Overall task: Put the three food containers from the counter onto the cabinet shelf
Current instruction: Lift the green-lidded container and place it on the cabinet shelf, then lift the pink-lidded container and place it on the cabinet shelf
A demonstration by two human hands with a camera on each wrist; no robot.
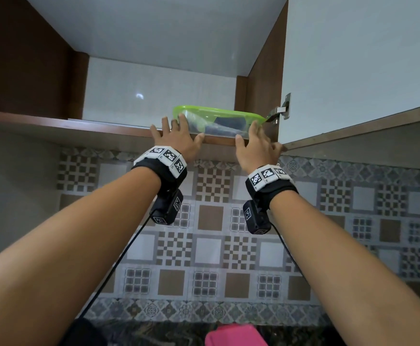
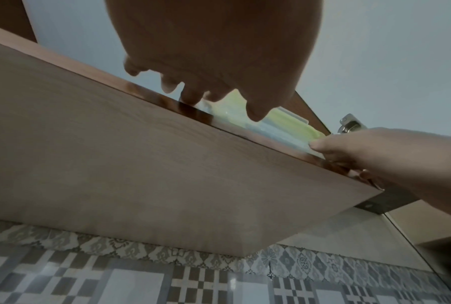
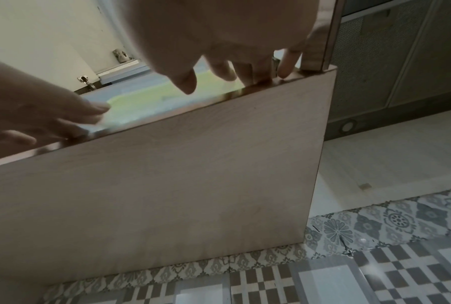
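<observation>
A clear food container (image 1: 218, 121) with a green lid and dark contents sits on the cabinet shelf (image 1: 79, 128), at its right end by the front edge. My left hand (image 1: 176, 136) touches the container's near left end with spread, straight fingers. My right hand (image 1: 253, 143) touches its near right end the same way. The left wrist view shows the left hand (image 2: 219, 102) over the shelf edge with the green lid (image 2: 292, 127) behind the fingers. In the right wrist view the right hand (image 3: 219, 78) reaches over the lid (image 3: 141, 102). A pink container (image 1: 233, 335) lies on the counter below.
The white cabinet door (image 1: 353, 58) stands open on the right, its metal hinge (image 1: 281, 109) just beside the container. The shelf's left part is bare. Patterned wall tiles (image 1: 209, 221) run below the cabinet. A range hood (image 3: 388, 61) hangs to the right.
</observation>
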